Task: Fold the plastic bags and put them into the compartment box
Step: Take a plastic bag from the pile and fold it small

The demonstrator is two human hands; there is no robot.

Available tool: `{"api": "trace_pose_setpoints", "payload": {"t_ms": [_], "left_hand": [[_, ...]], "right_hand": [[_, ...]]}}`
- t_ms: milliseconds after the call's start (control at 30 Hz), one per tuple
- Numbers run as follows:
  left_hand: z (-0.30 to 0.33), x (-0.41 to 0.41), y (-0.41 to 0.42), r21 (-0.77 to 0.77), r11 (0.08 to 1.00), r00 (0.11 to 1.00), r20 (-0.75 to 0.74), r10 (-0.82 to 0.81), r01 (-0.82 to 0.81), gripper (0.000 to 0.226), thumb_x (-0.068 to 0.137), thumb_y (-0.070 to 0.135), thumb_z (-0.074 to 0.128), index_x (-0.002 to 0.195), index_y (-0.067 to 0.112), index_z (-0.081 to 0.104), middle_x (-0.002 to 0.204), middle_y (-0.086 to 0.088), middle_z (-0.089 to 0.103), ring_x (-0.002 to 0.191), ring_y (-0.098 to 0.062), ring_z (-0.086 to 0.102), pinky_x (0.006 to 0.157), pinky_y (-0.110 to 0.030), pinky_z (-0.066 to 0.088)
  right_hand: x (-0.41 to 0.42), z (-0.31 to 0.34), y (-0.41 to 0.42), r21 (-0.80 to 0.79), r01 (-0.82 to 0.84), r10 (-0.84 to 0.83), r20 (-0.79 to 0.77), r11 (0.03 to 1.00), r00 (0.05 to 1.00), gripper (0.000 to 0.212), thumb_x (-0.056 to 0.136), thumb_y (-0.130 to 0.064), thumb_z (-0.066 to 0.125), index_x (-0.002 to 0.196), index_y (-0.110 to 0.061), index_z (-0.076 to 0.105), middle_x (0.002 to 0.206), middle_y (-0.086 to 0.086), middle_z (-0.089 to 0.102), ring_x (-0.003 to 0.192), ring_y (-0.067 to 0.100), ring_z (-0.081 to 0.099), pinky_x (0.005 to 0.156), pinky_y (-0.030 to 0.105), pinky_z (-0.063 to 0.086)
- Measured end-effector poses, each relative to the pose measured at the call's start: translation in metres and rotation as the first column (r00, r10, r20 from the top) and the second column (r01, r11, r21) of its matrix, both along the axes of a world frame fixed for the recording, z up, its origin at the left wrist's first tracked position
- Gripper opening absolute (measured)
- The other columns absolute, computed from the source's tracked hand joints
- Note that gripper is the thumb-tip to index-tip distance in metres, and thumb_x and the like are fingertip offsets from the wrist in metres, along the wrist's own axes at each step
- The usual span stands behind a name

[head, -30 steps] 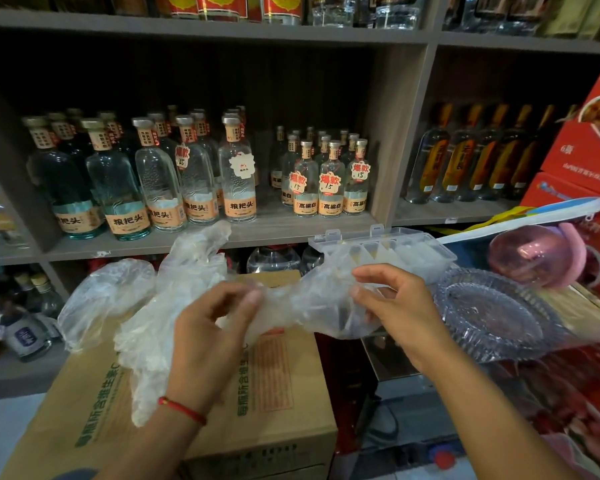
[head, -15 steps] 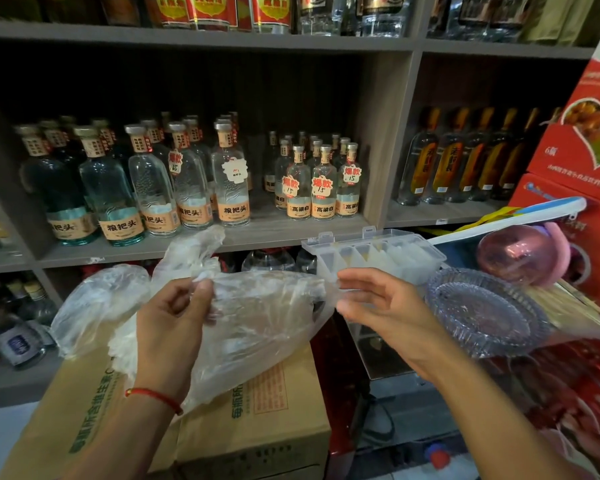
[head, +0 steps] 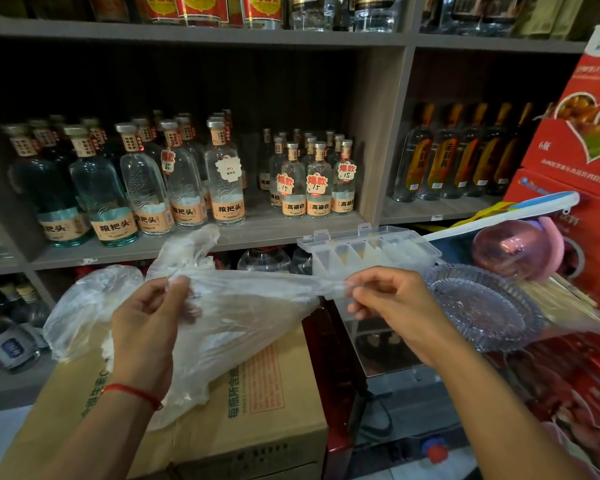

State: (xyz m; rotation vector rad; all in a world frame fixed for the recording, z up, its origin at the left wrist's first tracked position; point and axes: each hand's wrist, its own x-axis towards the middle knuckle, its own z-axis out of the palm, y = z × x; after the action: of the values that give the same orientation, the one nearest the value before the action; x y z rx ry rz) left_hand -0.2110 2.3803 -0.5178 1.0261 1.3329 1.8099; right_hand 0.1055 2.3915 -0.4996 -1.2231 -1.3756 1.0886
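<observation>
A thin clear plastic bag hangs stretched between my two hands above a cardboard box. My left hand pinches its top edge at the left. My right hand pinches the other end at the right, so the top edge runs taut. More crumpled clear bags lie on the cardboard box behind my left hand. The clear compartment box stands open just beyond my right hand, with folded plastic showing in some compartments.
The brown cardboard box sits below the bag. A glass dish lies right of my right hand, a pink globe behind it. Shelves of glass bottles fill the back. Red cartons stand at the right.
My hands have drawn apart, and the bunched bag between them has been pulled out flat with a taut top edge. My left hand has risen a little.
</observation>
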Motion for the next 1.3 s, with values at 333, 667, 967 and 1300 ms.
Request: {"api": "trace_pose_setpoints", "payload": {"t_ms": [333,667,967,1300], "left_hand": [[-0.004,-0.008,0.004,-0.021,0.999,0.999,0.029,-0.044,0.045,0.020,0.100,0.025,0.065,0.102,0.007,0.073,0.079,-0.016,0.060,0.058,-0.015,0.050,0.063,-0.032,0.046],[-0.002,0.003,0.000,0.021,1.000,0.996,-0.088,0.009,-0.007,0.019,0.104,0.029,0.059,0.096,0.016,0.071,0.073,-0.004,0.067,0.056,-0.012,0.056,0.053,-0.025,0.052],[0.004,0.013,-0.005,0.078,0.994,0.977,-0.192,0.093,-0.079,0.024,0.104,0.037,0.059,0.093,0.018,0.069,0.051,0.001,0.055,0.041,-0.010,0.041,0.038,-0.021,0.035],[0.020,0.017,-0.002,0.193,0.980,0.948,-0.304,0.100,-0.042,0.019,0.106,0.037,0.055,0.098,0.021,0.063,0.048,-0.001,0.054,0.037,-0.008,0.043,0.038,-0.016,0.035]], "right_hand": [[0.015,0.005,-0.003,0.034,-0.004,0.008,-0.105,0.999,0.994,0.016,0.096,0.003,0.068,0.106,-0.004,0.078,0.085,0.023,0.075,0.079,0.027,0.074,0.071,0.028,0.062],[0.016,0.005,-0.004,0.083,0.108,-0.106,-0.020,0.991,0.994,0.019,0.097,0.002,0.068,0.105,-0.011,0.079,0.087,0.011,0.079,0.081,0.023,0.078,0.072,0.025,0.063],[0.018,0.004,-0.004,0.125,0.185,-0.185,-0.007,0.975,0.983,0.022,0.100,-0.002,0.065,0.099,-0.018,0.080,0.080,0.005,0.077,0.072,0.015,0.073,0.066,0.022,0.060],[0.023,0.007,-0.003,0.141,0.255,-0.268,0.086,0.957,0.959,0.021,0.101,-0.008,0.064,0.096,-0.024,0.077,0.078,-0.004,0.076,0.069,0.010,0.072,0.062,0.019,0.057]]}}
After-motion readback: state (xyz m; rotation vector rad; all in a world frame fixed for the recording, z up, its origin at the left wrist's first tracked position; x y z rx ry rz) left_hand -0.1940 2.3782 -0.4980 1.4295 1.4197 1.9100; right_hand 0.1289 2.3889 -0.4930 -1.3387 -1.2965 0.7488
